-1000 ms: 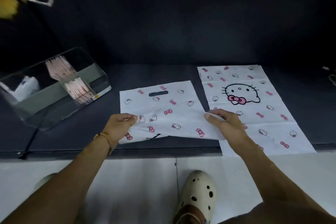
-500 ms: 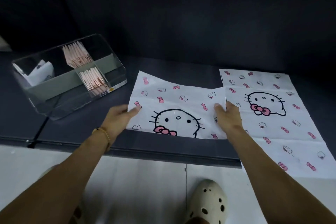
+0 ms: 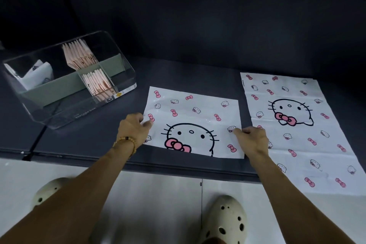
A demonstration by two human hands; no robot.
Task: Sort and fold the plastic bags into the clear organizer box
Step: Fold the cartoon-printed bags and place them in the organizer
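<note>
Since a second ago the folded bag (image 3: 195,119) has gone from half-lifted with its handle cutout showing to lying flat, cat-face print up, on the dark table (image 3: 95,140); we've also shifted left a bit.

Head view: our left hand (image 3: 133,128) pinches the bag's left edge, fingers curled over it, beaded bracelet (image 3: 126,142) on the wrist. Our right hand (image 3: 252,139) pinches the right edge, knuckles bent. Bag's near edge sits just short of the table lip. Second bag (image 3: 297,130), unfolded, lies just beside on the right, its near end hanging past the lip. Clear organizer box (image 3: 69,109) sits well apart at left, holding pink folded bags (image 3: 81,54) in two compartments and white folded ones (image 3: 38,74) in the leftmost. Two cream clogs (image 3: 225,222) on white floor below.
</note>
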